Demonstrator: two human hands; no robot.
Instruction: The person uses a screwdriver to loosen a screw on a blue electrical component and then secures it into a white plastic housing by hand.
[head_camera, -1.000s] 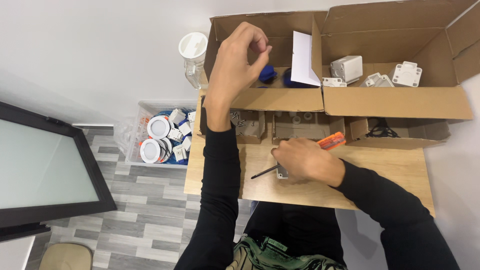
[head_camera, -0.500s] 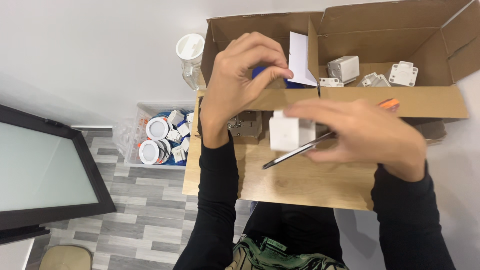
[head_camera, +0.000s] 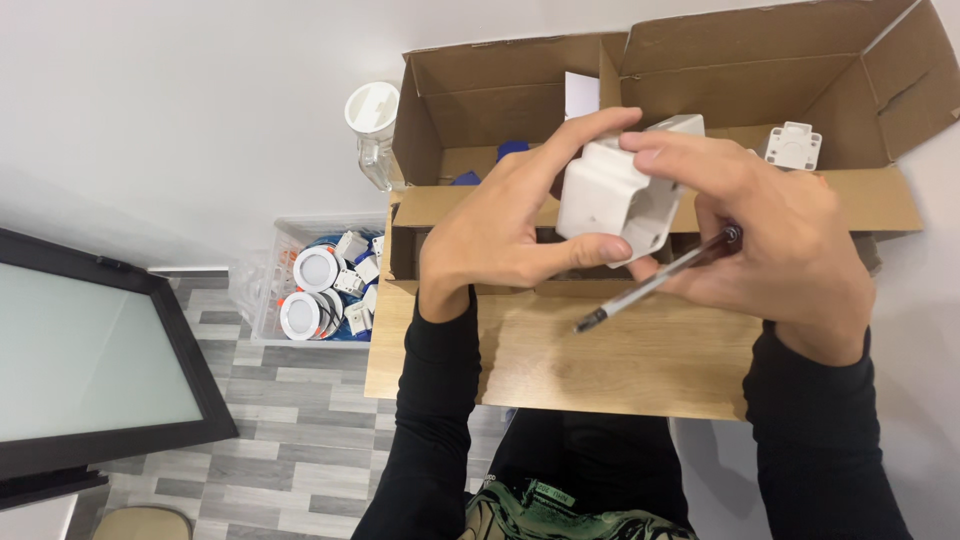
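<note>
- Raised since half a second ago, the white plastic housing (head_camera: 612, 198) now sits higher and closer to my camera, above the wooden tabletop (head_camera: 600, 365).
- My left hand (head_camera: 505, 230) clamps it, fingers above and thumb beneath.
- My right hand (head_camera: 775, 235) touches its top edge while gripping a dark-shafted screwdriver (head_camera: 655, 280), tip off the part.
- I judge fastening not yet begun.
- Behind, open cardboard boxes (head_camera: 700, 80) hold a similar white part (head_camera: 793, 145).

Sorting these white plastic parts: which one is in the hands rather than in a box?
The white plastic block, pinched between the left hand and right hand above the wooden table. The other white part lies in the cardboard box.
</note>
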